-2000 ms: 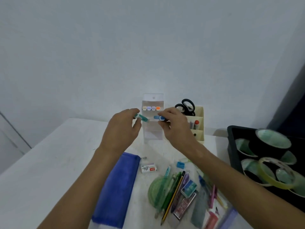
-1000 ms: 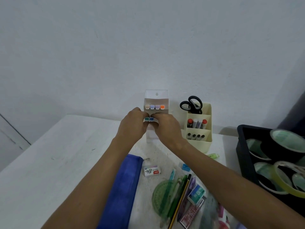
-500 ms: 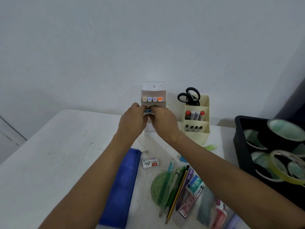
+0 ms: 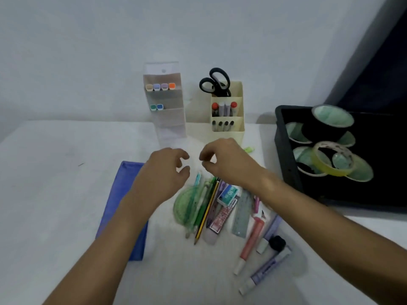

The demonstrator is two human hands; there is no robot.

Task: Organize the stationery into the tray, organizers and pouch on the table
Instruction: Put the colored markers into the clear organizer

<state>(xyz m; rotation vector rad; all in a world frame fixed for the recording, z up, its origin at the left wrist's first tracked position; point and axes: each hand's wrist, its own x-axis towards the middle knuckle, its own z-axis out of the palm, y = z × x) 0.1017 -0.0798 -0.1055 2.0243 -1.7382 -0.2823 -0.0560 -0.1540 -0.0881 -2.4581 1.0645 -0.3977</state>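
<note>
The clear tiered organizer (image 4: 170, 119) stands at the back with several markers in its top row and a teal marker (image 4: 153, 107) and a blue marker (image 4: 160, 106) in the second row. My left hand (image 4: 164, 172) and my right hand (image 4: 226, 161) hover empty, fingers loosely curled, over the front of it and above the pile of loose stationery (image 4: 211, 205). The pile has a green protractor, pencils, an eraser box, a ruler and markers. A blue pouch (image 4: 120, 208) lies flat under my left forearm.
A cream organizer (image 4: 239, 130) holds black scissors (image 4: 214, 83) and markers at the back. A black tray (image 4: 286, 150) with several tape rolls sits at the right. A pink marker (image 4: 250, 245) and a purple marker (image 4: 266, 269) lie near the front.
Both hands let go of the teal and blue markers in the clear organizer's second row and drew back toward me, down over the pile.
</note>
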